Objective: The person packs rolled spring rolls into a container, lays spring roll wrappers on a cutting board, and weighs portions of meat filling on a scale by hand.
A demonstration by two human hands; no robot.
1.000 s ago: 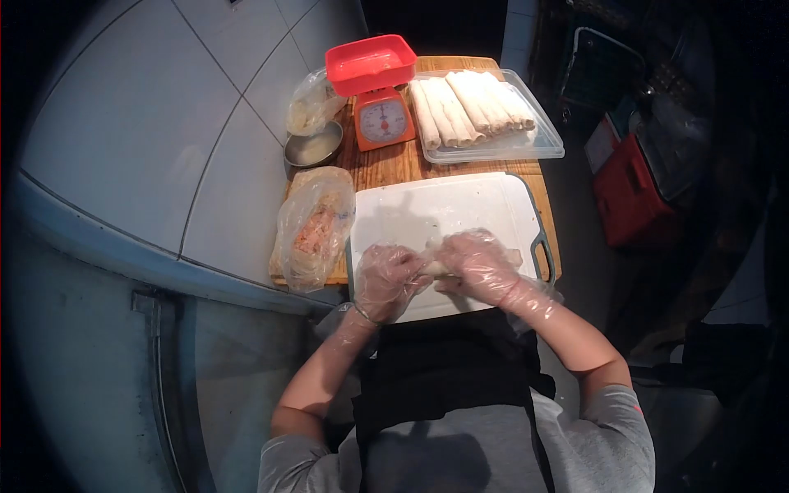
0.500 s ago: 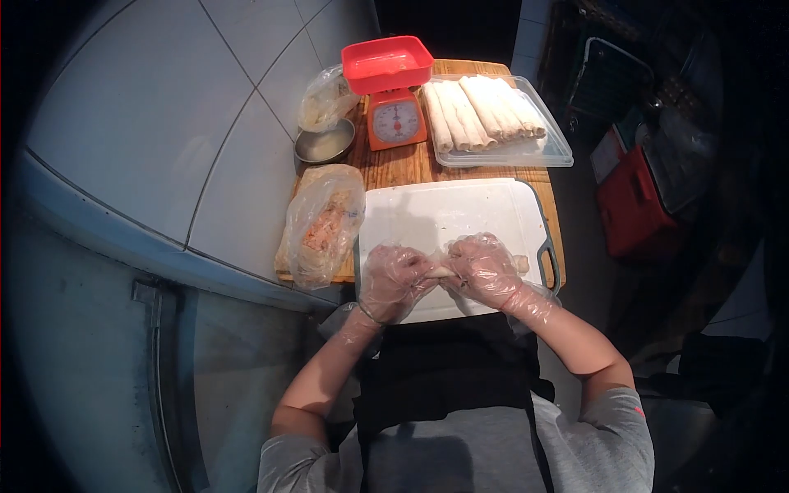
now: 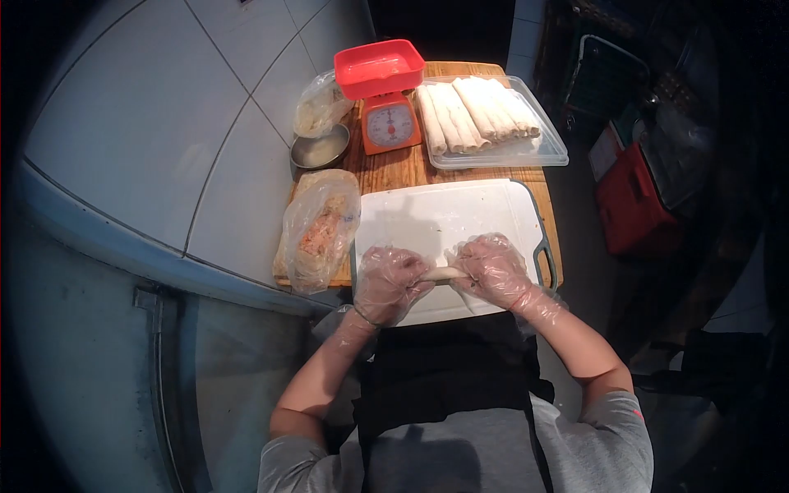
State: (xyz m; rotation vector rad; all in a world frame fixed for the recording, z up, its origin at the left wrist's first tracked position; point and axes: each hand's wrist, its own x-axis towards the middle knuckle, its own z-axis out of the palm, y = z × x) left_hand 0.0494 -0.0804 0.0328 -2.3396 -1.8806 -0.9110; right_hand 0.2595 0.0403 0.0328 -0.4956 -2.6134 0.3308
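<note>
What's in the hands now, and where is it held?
A thin white roll: the left hand grips toward its left end, the right hand toward its right; the hands hide both tips.

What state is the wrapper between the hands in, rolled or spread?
Rolled: the wrapper shows as a narrow tube between the left hand and right hand.

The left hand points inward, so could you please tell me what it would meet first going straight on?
Beyond the pale roll that it holds, the left hand would probably meet the right hand first, though depth is hard to judge.
</note>
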